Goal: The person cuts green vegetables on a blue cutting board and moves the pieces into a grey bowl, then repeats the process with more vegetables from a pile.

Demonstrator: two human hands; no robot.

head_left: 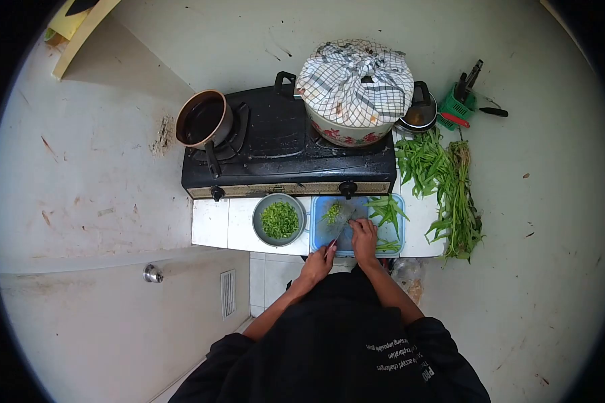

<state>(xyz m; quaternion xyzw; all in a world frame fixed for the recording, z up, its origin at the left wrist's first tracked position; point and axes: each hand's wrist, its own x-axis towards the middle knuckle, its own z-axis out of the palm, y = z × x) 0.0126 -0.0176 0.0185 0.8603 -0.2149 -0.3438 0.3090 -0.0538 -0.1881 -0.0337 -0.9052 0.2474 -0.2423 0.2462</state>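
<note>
My left hand [318, 262] grips a red-handled knife [339, 233] whose blade lies over the blue cutting board [323, 236]. My right hand [365, 238] presses down on green stems [387, 211] on the board, just right of the blade. A small heap of chopped greens [332, 213] sits at the board's far left corner. A grey bowl [279, 220] with chopped greens in it stands just left of the board.
A black two-burner stove [282, 158] stands behind the board, with a brown pot [204, 121] on the left and a cloth-covered pot [355, 91] on the right. A bundle of leafy greens [447, 188] lies at right, near a green utensil basket [458, 106].
</note>
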